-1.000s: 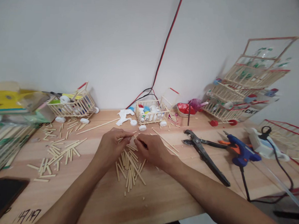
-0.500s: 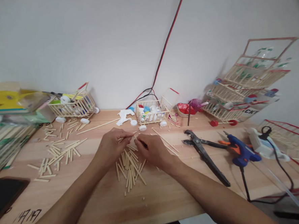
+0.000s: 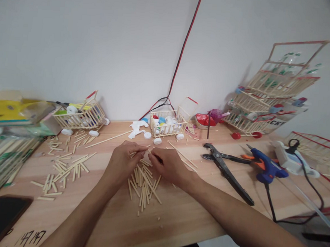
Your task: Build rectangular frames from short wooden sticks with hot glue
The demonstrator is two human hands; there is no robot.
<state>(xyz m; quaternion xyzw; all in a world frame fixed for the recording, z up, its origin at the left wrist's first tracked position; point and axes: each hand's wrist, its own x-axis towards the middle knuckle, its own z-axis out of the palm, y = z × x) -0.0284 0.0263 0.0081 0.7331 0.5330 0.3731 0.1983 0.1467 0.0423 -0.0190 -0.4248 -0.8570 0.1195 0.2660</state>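
Observation:
My left hand [image 3: 125,158] pinches a thin wooden stick [image 3: 148,146] between thumb and fingers, its tip showing past them. Just to the right, my right hand [image 3: 166,164] is closed, thumb and forefinger close to that tip. A dark bit shows inside the right fingers, too small to name. Beneath both hands a loose pile of short cut sticks [image 3: 143,185] lies on the wooden table [image 3: 125,225]. A small stick cart [image 3: 168,128] filled with bottle caps stands just beyond the hands.
Left are more short sticks [image 3: 74,166], a second stick cart [image 3: 80,120], bundled sticks [image 3: 6,158] and a phone [image 3: 4,220]. Right lie black pliers [image 3: 226,172], a blue glue gun [image 3: 270,167] with its cord, a power strip [image 3: 291,159] and stacked stick carts [image 3: 267,100].

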